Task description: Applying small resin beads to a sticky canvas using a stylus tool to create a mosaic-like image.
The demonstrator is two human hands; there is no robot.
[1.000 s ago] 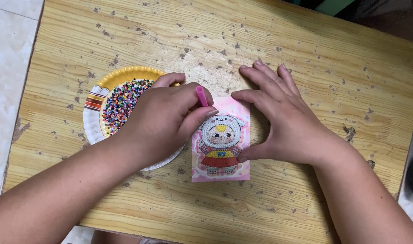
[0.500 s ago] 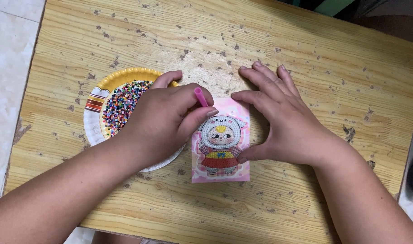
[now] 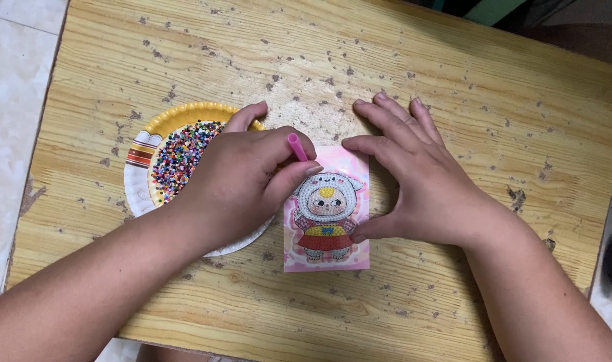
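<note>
Overhead, from the head camera, I see my left hand (image 3: 242, 181) curled into a loose fist around a pink pen (image 3: 296, 147), thumb and forefinger pinching the shaft so that only its upper end shows above the knuckles. The pen's tip is hidden behind my thumb, at the upper left corner of the diamond-painting card (image 3: 327, 211), so I cannot tell whether it touches the card. The wrist is bent slightly inward, the forearm running in from the lower left and crossing over the near rim of the paper plate (image 3: 137, 175), which lies just left of the card and is heaped with mixed coloured beads (image 3: 178, 154).

My right hand (image 3: 420, 184) is open, grasping nothing. Its fingers are spread flat, the forefinger resting along the card's top right corner and the thumb pressed against its right edge lower down, the remaining fingers splayed onto the wooden table (image 3: 453, 80) behind. The right forearm enters from the lower right.

The card, pink-bordered with a cartoon figure in a white hood and red skirt, lies flat near the table's middle, between both hands.
</note>
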